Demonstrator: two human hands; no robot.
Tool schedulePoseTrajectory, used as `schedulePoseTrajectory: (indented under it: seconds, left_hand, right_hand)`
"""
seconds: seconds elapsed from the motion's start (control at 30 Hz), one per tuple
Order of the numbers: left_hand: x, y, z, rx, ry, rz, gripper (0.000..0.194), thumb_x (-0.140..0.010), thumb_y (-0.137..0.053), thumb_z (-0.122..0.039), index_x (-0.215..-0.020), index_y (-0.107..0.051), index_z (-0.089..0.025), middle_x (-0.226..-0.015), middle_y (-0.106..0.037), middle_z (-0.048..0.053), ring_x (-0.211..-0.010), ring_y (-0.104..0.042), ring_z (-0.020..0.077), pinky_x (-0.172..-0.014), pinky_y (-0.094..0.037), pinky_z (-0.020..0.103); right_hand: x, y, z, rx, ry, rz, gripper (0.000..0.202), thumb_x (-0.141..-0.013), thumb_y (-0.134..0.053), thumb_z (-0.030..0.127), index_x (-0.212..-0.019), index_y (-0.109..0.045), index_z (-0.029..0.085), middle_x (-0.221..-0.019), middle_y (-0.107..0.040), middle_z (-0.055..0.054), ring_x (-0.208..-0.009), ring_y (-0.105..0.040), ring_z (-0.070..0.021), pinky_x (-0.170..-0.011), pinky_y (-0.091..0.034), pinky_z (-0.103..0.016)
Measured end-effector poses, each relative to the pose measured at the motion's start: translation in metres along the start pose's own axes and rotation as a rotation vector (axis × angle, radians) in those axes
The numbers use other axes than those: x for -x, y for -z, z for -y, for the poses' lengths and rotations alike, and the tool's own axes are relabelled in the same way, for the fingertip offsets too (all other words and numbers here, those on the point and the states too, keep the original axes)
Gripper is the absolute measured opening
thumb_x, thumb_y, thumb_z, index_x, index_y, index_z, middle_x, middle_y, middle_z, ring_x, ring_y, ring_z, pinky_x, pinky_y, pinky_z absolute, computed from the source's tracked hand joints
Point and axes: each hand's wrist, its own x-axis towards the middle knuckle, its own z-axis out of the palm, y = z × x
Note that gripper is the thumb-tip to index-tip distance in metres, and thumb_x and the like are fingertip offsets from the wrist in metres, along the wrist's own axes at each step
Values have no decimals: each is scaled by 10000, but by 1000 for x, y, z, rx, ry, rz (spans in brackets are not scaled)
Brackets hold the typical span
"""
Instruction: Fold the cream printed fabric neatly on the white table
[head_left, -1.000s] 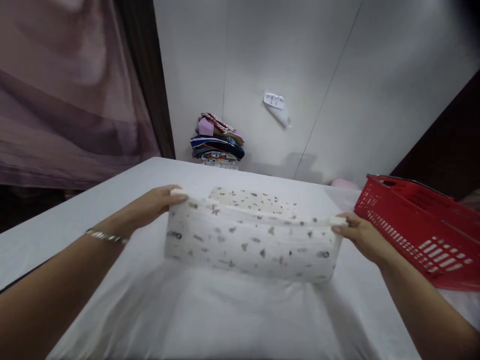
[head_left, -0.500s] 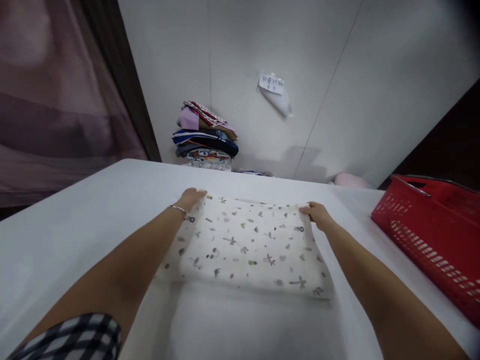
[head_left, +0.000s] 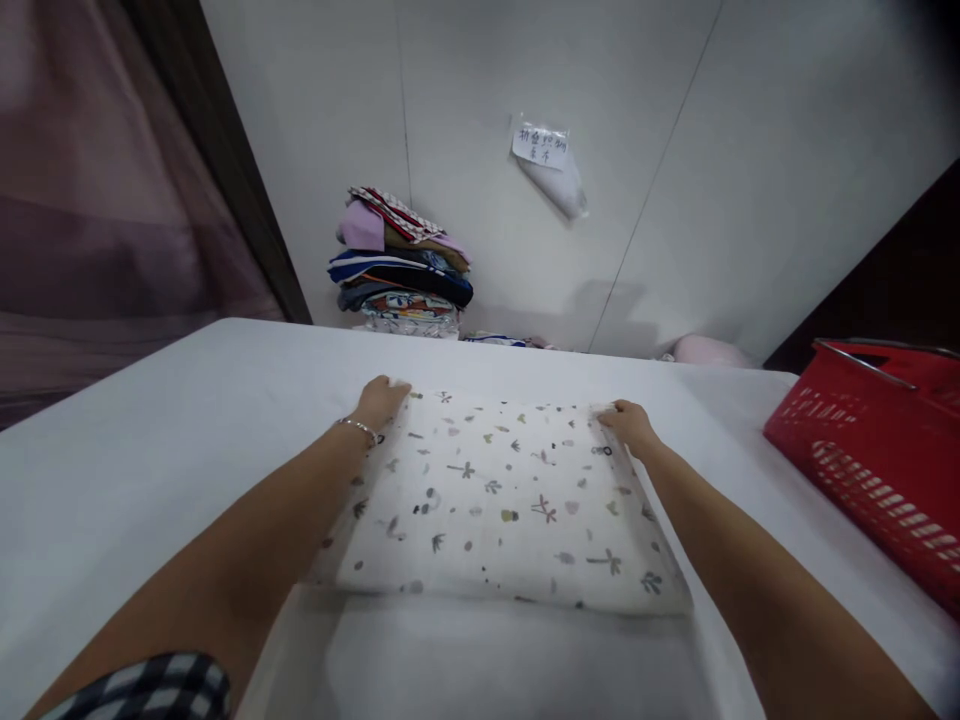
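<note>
A thin white cloth [head_left: 487, 490] printed with small plants and shapes is spread over the white table, partly doubled, with a plain whitish layer reaching toward me below its printed part. My left hand [head_left: 381, 400] pinches its far left corner. At the far right corner, my right hand [head_left: 627, 422] grips the same cloth between thumb and fingers. The far edge runs nearly straight between both hands.
Folded fabrics [head_left: 401, 265] are stacked beyond the far edge of the white table [head_left: 150, 440]. A red basket [head_left: 877, 440] stands at the right. A paper note [head_left: 541, 146] hangs on the wall, and a pinkish curtain [head_left: 97, 200] is at the left.
The printed cloth lies flatter, and its near edge has come closer to me. Both hands keep their hold on the far corners. The view has shifted slightly.
</note>
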Motion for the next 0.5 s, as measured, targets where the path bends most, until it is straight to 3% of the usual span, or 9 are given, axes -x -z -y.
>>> schedulePoseTrajectory:
  seconds: [0.13, 0.33, 0.5]
  left_hand:
    - [9, 10, 2, 6, -2, 22, 354, -743, -499, -444, -905, -575, -138, -916, -632, 92, -880, -587, 244, -702, -446, 304]
    - [9, 6, -2, -134, -52, 54, 302, -716, -526, -387, -860, -595, -132, -908, -640, 122, -904, -583, 274, -732, -431, 316]
    - [14, 8, 2, -38, -58, 12, 538, -718, -526, -553, -1040, -559, -124, -1062, -628, 140, -967, -581, 266, -761, -435, 310]
  right_hand:
    - [6, 2, -2, -132, -30, 9, 339, -584, -633, 270, -899, -630, 143, -750, -642, -34, -668, -572, -178, -568, -419, -260]
    - [9, -6, -1, 165, 21, -58, 417, -616, -631, 238, -1028, -632, 167, -825, -650, -59, -747, -581, -199, -680, -437, -289]
    - [15, -1, -2, 121, 5, -43, 615, -668, -639, 389, -1234, -526, 178, -951, -643, -84, -791, -597, -214, -710, -460, -311]
